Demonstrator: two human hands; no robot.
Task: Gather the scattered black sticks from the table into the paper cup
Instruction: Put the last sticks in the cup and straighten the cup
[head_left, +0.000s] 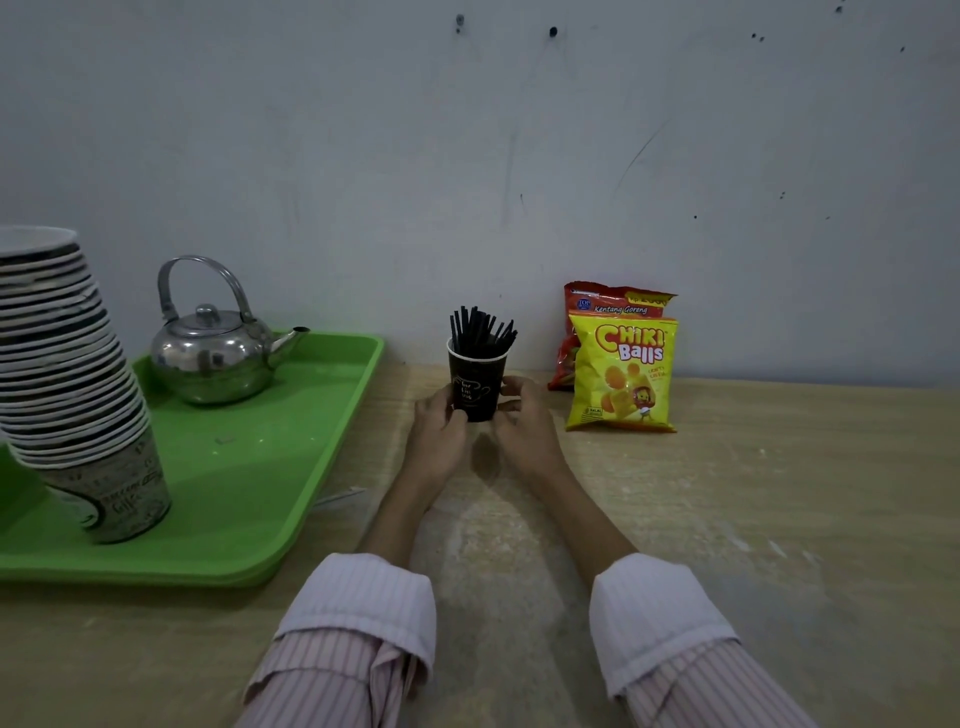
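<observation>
Stack of printed paper cups at far left, tall and leaning, standing on a green tray; lettering on the lowest cup too blurred to read. Just right of the stack, on the same tray, a shiny metal kettle, handle upright, spout pointing right.

Right of the tray, on the pale wood-grain table near the grey wall, a black paper cup, upright, with small white writing too fine to make out. Bundle of black sticks inside the cup, standing up and fanning out above its white rim.

Left hand against the cup's lower left side, fingers curled around it. Right hand on the opposite side, fingers bent and gripping the cup wall. Both forearms bare, reaching in from the lower edge, with pink-striped sleeves rolled to white cuffs.

Further right, well apart from the cup, two snack bags leaning against the wall: a red one behind, marked "Kentang Goreng", and a yellow one in front, marked "Chiki Balls", with a small "HALAL" badge low on its left.
</observation>
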